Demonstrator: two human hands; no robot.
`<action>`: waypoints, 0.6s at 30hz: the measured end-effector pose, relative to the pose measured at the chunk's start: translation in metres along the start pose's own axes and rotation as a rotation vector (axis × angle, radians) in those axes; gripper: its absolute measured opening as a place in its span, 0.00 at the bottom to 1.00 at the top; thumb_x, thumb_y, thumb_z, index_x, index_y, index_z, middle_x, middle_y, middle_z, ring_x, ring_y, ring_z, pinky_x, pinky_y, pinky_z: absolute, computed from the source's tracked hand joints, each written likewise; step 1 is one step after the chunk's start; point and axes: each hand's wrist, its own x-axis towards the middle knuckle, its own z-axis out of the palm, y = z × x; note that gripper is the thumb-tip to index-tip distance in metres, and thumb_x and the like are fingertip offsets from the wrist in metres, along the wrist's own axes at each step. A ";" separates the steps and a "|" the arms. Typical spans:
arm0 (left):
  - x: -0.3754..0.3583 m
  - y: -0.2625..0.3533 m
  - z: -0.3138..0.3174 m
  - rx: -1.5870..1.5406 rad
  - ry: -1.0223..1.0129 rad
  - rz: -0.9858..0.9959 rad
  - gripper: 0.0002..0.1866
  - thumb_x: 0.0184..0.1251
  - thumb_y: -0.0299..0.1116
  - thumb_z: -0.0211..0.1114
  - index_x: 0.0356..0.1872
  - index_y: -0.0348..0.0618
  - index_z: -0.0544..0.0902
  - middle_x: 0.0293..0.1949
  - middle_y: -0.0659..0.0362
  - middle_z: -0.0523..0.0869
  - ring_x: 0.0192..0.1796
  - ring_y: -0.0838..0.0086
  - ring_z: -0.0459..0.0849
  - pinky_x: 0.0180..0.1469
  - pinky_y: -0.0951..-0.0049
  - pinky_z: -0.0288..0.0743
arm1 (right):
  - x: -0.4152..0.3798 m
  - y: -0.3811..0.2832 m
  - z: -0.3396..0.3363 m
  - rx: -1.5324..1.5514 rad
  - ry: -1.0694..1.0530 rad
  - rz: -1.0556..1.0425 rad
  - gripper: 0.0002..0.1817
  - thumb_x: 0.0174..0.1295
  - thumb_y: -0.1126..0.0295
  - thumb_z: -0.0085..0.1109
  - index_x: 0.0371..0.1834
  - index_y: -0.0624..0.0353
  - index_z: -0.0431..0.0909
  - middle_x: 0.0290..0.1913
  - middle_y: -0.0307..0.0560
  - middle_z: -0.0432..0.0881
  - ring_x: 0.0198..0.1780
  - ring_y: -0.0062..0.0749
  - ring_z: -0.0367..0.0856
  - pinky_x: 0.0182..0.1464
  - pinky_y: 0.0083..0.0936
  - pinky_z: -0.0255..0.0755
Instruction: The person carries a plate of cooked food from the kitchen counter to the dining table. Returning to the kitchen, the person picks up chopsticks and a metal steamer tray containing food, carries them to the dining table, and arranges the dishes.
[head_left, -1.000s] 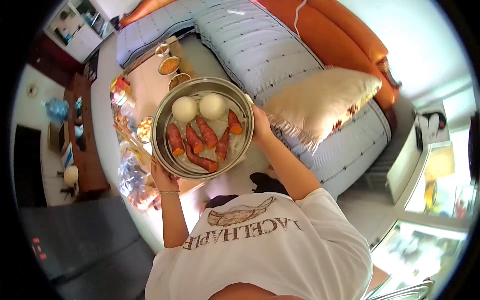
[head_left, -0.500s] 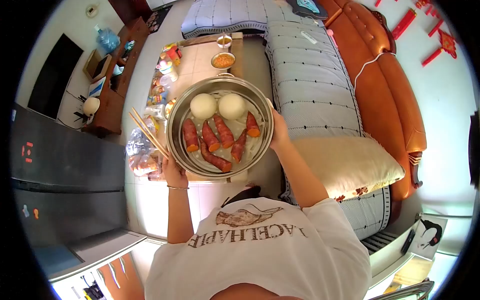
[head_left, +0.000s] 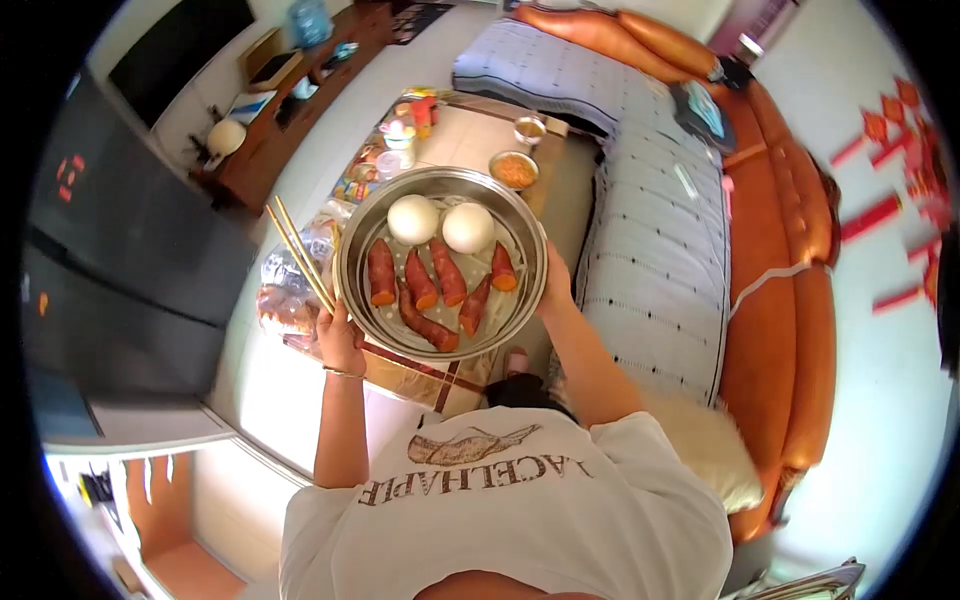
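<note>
A round metal steamer pan point(head_left: 518, 330) is held up level in front of my chest, one hand at each side. Inside lie two white buns point(head_left: 467, 228) at the far side and several red-skinned sweet potato pieces point(head_left: 448, 272) nearer me. My left hand point(head_left: 341, 340) is closed on the pan's left rim and also holds a pair of chopsticks point(head_left: 300, 255) that point up and to the left. On the right, my right hand point(head_left: 555, 284) grips the pan's side, its fingers partly hidden behind the metal.
Beyond and below the pan stands a low table point(head_left: 465, 135) with a bowl of orange food point(head_left: 514, 170), a smaller bowl point(head_left: 529, 129), jars and plastic bags point(head_left: 290, 290). A covered sofa point(head_left: 655, 250) runs along the right; a dark refrigerator point(head_left: 130, 250) stands at the left.
The view has turned, and the table and sofa now lie at a slant, with the table closer under the pan. Both hands still hold the pan, and the chopsticks remain in the left.
</note>
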 end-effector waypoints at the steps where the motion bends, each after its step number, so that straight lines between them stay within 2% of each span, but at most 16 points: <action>1: 0.002 -0.006 0.001 0.011 0.030 0.000 0.13 0.63 0.31 0.50 0.49 0.46 0.72 0.20 0.69 0.74 0.10 0.89 0.59 0.09 0.88 0.49 | 0.013 0.002 -0.004 0.047 -0.026 0.037 0.21 0.60 0.59 0.44 0.50 0.63 0.67 0.45 0.50 0.74 0.43 0.35 0.75 0.46 0.31 0.71; 4: -0.004 -0.023 0.023 0.029 0.190 0.001 0.14 0.63 0.31 0.50 0.50 0.45 0.71 0.19 0.69 0.73 0.10 0.89 0.59 0.09 0.88 0.50 | 0.045 -0.006 -0.016 0.057 -0.055 0.151 0.21 0.60 0.59 0.46 0.50 0.62 0.67 0.44 0.49 0.75 0.40 0.33 0.76 0.42 0.30 0.73; 7: -0.004 -0.050 0.050 -0.036 0.248 0.037 0.12 0.63 0.33 0.51 0.46 0.43 0.73 0.20 0.68 0.76 0.10 0.89 0.61 0.09 0.87 0.49 | 0.085 -0.023 -0.027 -0.061 -0.146 0.141 0.20 0.59 0.58 0.45 0.48 0.62 0.68 0.39 0.46 0.76 0.35 0.29 0.78 0.36 0.28 0.76; 10: 0.002 -0.082 0.064 -0.156 0.360 0.024 0.15 0.62 0.31 0.53 0.50 0.45 0.71 0.22 0.68 0.78 0.12 0.90 0.64 0.10 0.89 0.51 | 0.117 -0.045 -0.036 -0.076 -0.149 0.337 0.19 0.60 0.59 0.44 0.46 0.63 0.69 0.39 0.46 0.76 0.35 0.29 0.78 0.36 0.28 0.76; 15: 0.002 -0.096 0.081 -0.205 0.353 0.023 0.15 0.62 0.30 0.52 0.50 0.45 0.72 0.26 0.67 0.80 0.12 0.90 0.65 0.10 0.89 0.52 | 0.162 -0.059 -0.042 -0.194 -0.192 0.441 0.20 0.61 0.58 0.41 0.45 0.63 0.70 0.38 0.46 0.76 0.37 0.28 0.77 0.39 0.26 0.75; 18: 0.006 -0.100 0.074 -0.183 0.376 0.026 0.15 0.63 0.30 0.51 0.51 0.45 0.72 0.22 0.69 0.78 0.11 0.90 0.62 0.10 0.89 0.51 | 0.178 -0.051 -0.058 -0.261 -0.215 0.481 0.19 0.61 0.58 0.41 0.44 0.64 0.70 0.37 0.45 0.77 0.36 0.28 0.77 0.39 0.26 0.75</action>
